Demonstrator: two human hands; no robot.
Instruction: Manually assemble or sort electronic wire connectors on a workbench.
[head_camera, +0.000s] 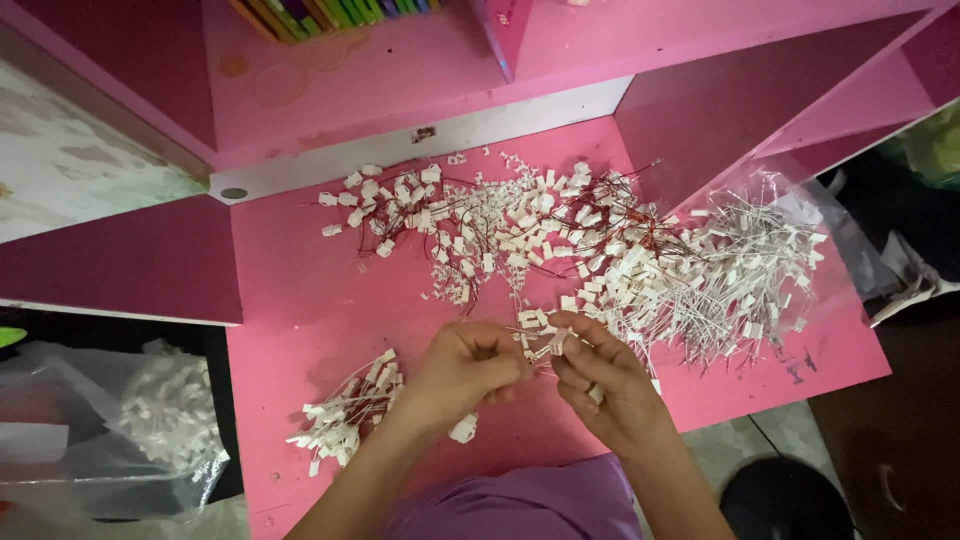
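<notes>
My left hand (465, 368) and my right hand (605, 385) meet over the near part of a pink desk (290, 290). Both pinch the same small white plastic connector with thin wires (545, 347) between fingertips. A single white connector (464, 430) lies on the desk under my left wrist. Beside my left forearm sits a small heap of wired white connectors (345, 412). A wide spread of white connectors with red wires (500, 225) covers the desk's far part. To the right lies a clear plastic bag of white-wired connectors (745, 265).
Pink shelf walls (700, 110) rise behind and right of the desk, with coloured book spines (330, 12) at the top. A clear bag of white parts (160, 410) lies on the floor at the left. A dark round object (785, 495) sits on the floor at the lower right.
</notes>
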